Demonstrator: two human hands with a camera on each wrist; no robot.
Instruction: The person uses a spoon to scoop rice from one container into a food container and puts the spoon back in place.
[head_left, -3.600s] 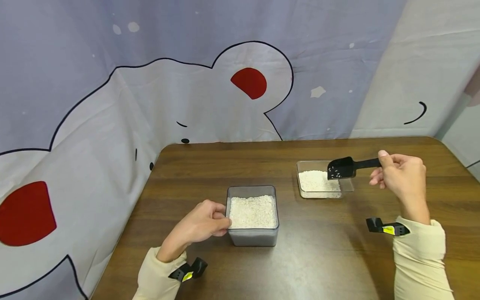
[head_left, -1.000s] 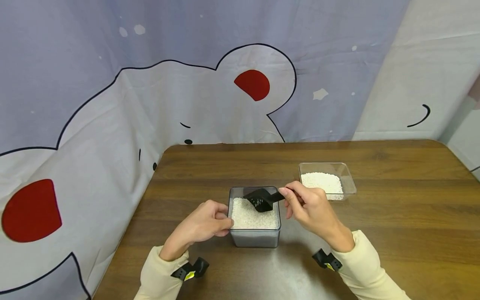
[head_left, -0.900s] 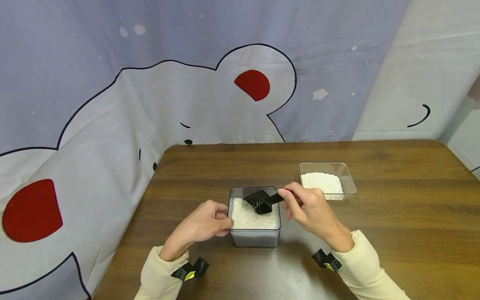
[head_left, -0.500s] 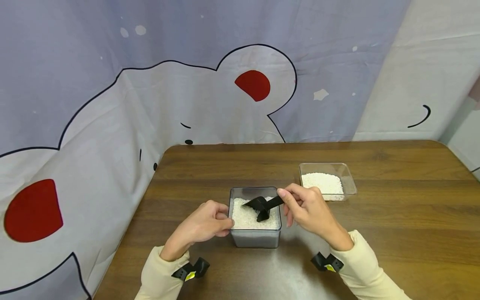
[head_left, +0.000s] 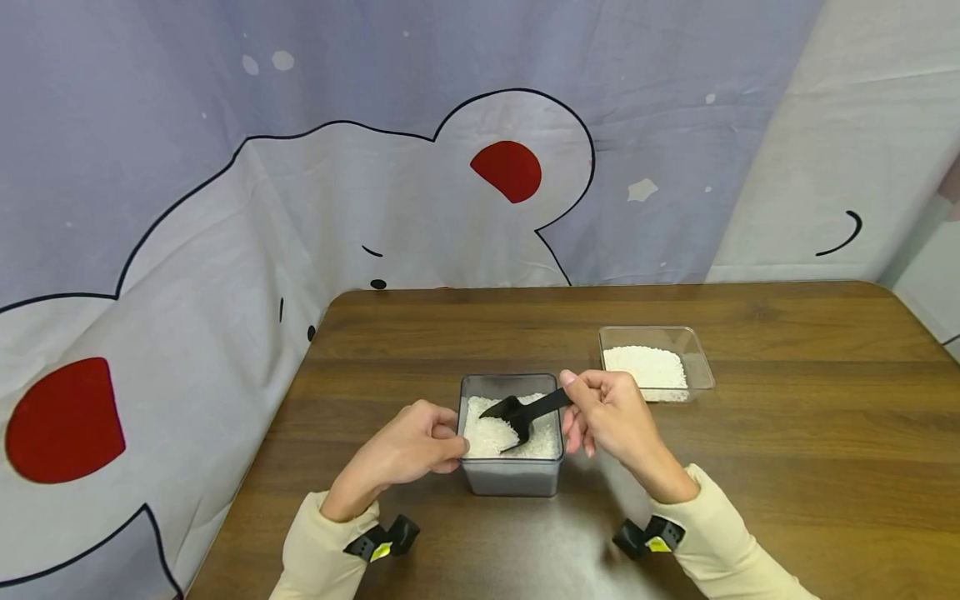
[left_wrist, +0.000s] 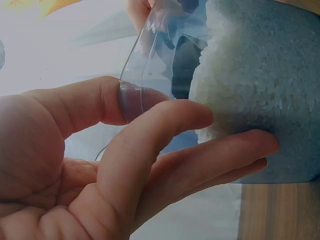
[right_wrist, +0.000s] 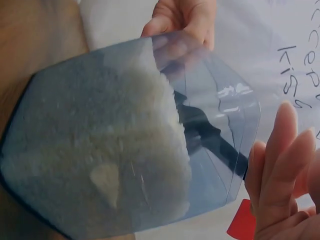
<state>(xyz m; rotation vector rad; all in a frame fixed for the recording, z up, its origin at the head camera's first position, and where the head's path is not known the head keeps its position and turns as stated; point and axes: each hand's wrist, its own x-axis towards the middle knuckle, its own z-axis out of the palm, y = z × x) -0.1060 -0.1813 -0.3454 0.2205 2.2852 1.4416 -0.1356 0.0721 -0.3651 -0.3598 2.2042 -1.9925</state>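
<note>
The small black plastic scoop (head_left: pixel 510 414) digs into white rice in the square clear plastic tub (head_left: pixel 510 475) near the table's front middle. It feels light and stiff, so my right hand (head_left: pixel 609 414) pinches its thin handle end. My left hand (head_left: pixel 408 446) grips the tub's smooth left wall, fingers curled round the rim. Loose grains should spill easily. Farther right sits a shallow clear tray (head_left: pixel 697 367) with more rice on the brown wooden table (head_left: pixel 787 433).

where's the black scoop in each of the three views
Head: the black scoop sits at centre, its bowl dug into the rice, its handle held by the right hand.
Left wrist: a dark shape behind the clear wall, upper middle.
Right wrist: a dark shape seen through the wall, right of centre.
Shared landmark: the grey tub of rice.
</note>
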